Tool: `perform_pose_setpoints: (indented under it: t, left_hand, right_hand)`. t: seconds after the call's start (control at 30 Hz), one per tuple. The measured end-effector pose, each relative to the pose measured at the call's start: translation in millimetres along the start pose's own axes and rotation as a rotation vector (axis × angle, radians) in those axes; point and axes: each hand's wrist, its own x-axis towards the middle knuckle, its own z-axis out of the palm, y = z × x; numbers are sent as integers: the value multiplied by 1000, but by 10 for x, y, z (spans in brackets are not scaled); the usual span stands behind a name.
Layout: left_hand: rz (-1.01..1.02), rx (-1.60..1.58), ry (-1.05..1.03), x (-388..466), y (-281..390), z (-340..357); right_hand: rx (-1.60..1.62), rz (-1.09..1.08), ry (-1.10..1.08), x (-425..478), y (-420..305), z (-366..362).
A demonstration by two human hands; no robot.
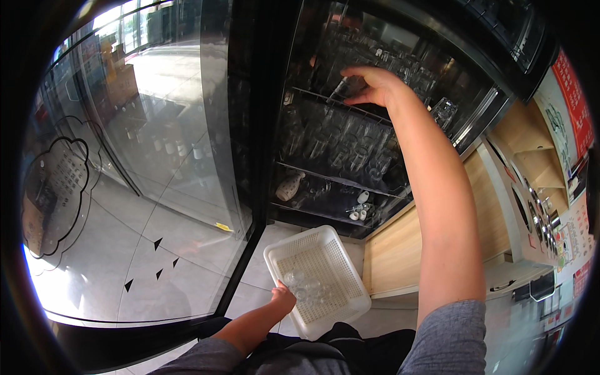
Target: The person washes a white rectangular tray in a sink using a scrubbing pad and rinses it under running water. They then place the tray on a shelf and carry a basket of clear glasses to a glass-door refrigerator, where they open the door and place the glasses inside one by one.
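My right hand point(372, 86) reaches into a dark cabinet at an upper wire shelf point(342, 104). Its thumb and fingers curve around what looks like a clear glass point(352, 86), though the dim light blurs its outline. Many clear glasses stand behind it. Low in front of me, my left hand point(284, 298) grips the left rim of a white perforated plastic basket point(358, 286). Several clear glasses point(304, 288) lie in the basket near that hand. Rows of upturned or upright glasses point(358, 157) fill the shelf below my right hand; I cannot tell which way up they are.
An open glass door point(154, 211) with a black frame spans the left. The lowest shelf holds a patterned ceramic bottle point(289, 186) and small white cups point(358, 213). Right of the cabinet stands a light wooden counter point(398, 253) with round metal-rimmed openings.
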Motion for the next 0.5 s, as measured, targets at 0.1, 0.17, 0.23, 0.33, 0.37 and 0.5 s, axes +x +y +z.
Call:
perform_pose_setpoints:
  t: [0.1,0.17,0.23,0.33,0.37,0.5]
  left_hand:
    - [-2,30,1,-14,-2,22]
    - [-8,64,-8,-31,-22,24]
    - [10,79,-20,-26,8,-65]
    - [29,32,-80,-70,-27,-149]
    - [24,39,-71,-82,-35,-153]
    - [-9,41,-6,-71,-20,-75]
  right_hand:
    - [-71,-6,-24,14,-97,41]
    - [-178,35,-24,-12,-158,139]
    - [-247,46,4,90,-159,110]
    - [-459,-107,19,88,-53,304]
    - [-535,-166,37,55,-35,399]
    - [-386,-102,125,84,61,274]
